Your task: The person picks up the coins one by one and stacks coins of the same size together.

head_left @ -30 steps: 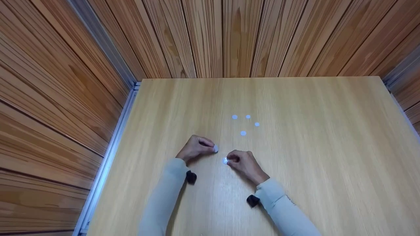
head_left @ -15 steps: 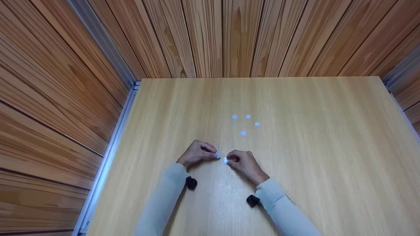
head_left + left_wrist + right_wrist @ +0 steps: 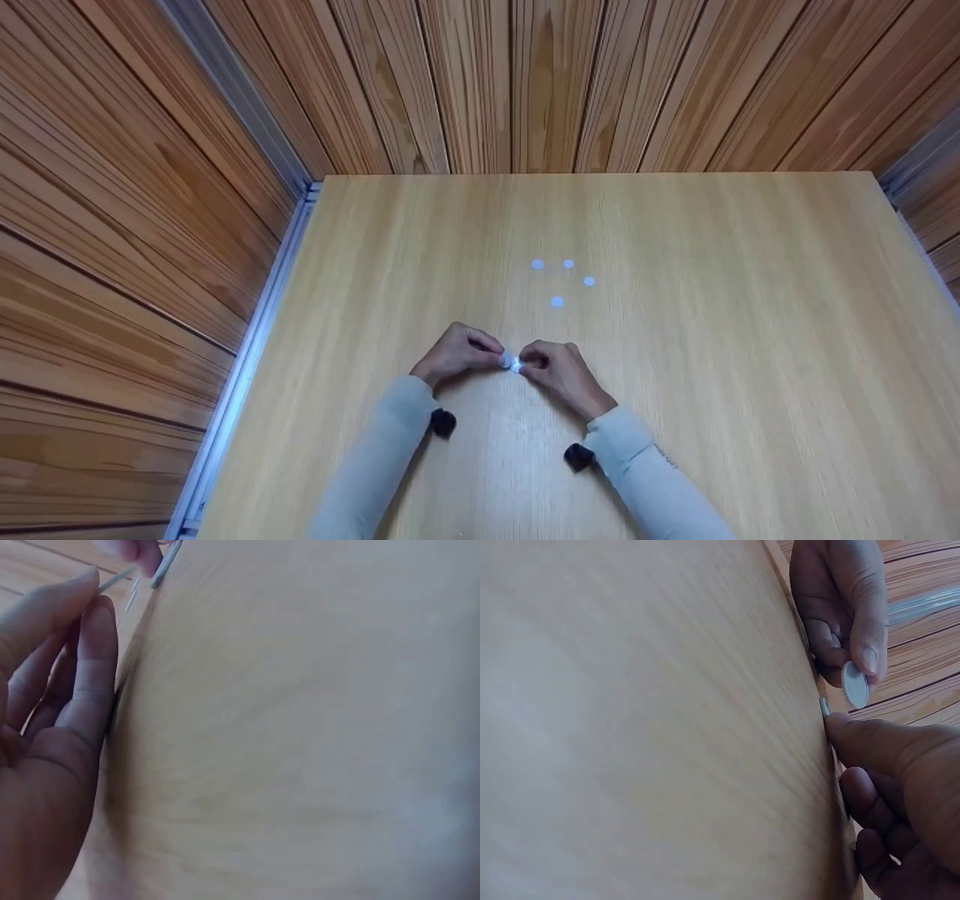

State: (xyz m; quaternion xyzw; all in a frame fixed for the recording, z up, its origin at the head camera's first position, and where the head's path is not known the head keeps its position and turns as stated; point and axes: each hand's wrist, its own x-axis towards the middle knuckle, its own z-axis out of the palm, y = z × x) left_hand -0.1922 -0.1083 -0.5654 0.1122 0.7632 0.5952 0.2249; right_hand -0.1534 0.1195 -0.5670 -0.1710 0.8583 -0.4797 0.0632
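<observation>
My left hand (image 3: 459,352) pinches a pale, rimmed coin (image 3: 855,685) between thumb and fingertips, tilted up on edge in the right wrist view. Just under and beside it, a second coin (image 3: 516,366) lies at the table surface. The thumb and fingertips of my right hand (image 3: 561,375) hold that second coin at its edge. In the left wrist view the held coin (image 3: 116,579) shows as a thin edge. Whether the two coins touch, I cannot tell.
Farther back on the wooden table (image 3: 712,337) lie several more flat coins (image 3: 557,301), spread loosely. Slatted wooden walls (image 3: 540,90) stand behind and to the left, with a metal rail (image 3: 247,345) along the table's left side.
My left hand has moved right and toward me, bringing its coin up against or close to the one at my right hand. The right hand has stayed in place.
</observation>
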